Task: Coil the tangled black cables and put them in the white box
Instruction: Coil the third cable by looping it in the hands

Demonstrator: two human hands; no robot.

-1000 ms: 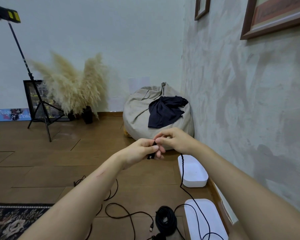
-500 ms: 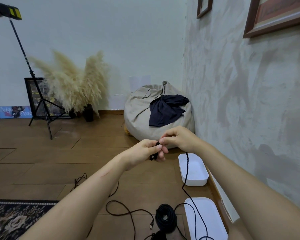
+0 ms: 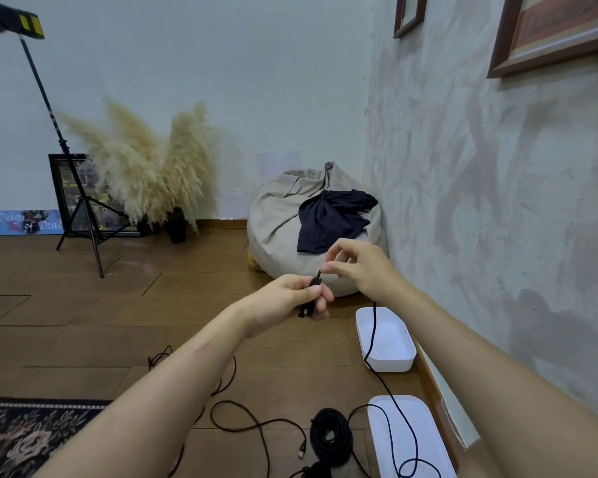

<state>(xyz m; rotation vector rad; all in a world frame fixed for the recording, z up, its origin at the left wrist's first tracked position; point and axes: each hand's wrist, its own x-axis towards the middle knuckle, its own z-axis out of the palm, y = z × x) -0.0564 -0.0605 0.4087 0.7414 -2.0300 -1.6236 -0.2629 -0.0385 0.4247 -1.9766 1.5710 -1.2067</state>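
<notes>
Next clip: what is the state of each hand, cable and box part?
Held cable: uncoiled, hanging from the hands.
Left hand: grips its bunched end.
Right hand: pinches it just above.
Coiled cable: wound, on the floor.
Loose cable: sprawled, uncoiled.
White box: open, no coil inside.
Lid: off, lying flat.

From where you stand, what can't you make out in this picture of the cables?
Head view: cable end, mostly wrapped in the left hand; plug type unclear.
Head view: how the black cable runs inside the right hand, hidden by the hand's back.
Head view: white lid, cut off by the bottom edge.
Head view: framed picture, cut off by the corner.
</notes>
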